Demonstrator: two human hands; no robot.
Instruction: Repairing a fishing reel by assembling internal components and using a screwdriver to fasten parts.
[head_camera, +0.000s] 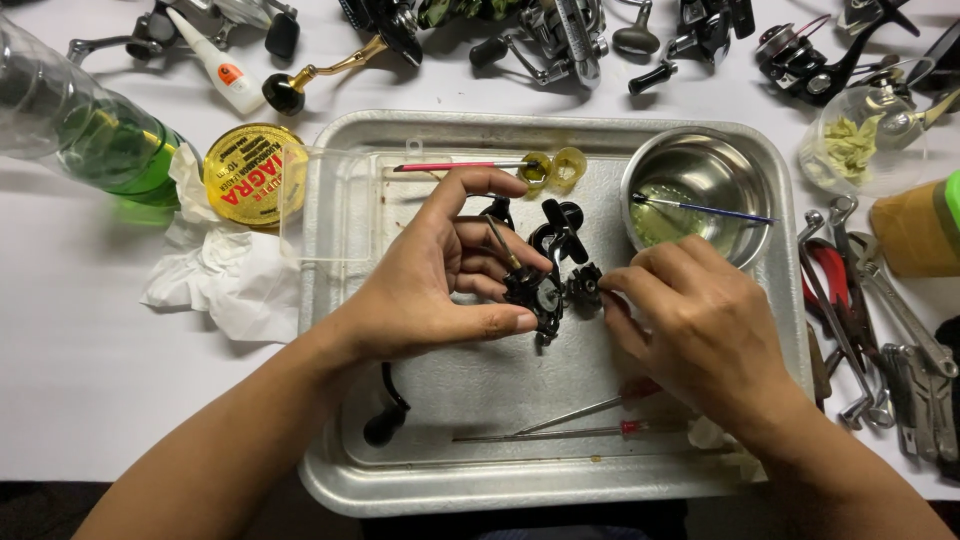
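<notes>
1. A black fishing reel body (540, 285) is held at the centre of the frame, above a metal tray (340, 480).
2. The left hand (440, 285) is curled around it, thumb and fingers closed on its left side.
3. The right hand (700, 320) is pinched shut on a small black gear part (584, 287) touching the reel body.
4. A steel bowl (700, 175) with a brush (700, 209) is seen at the tray's upper right.

Black reel part (545, 285) on a silver tray (400, 480); white worktop (80, 380); green bottle (110, 150); yellow round tin (255, 175); red-handled pliers (830, 275); white crumpled tissue (215, 275).
</notes>
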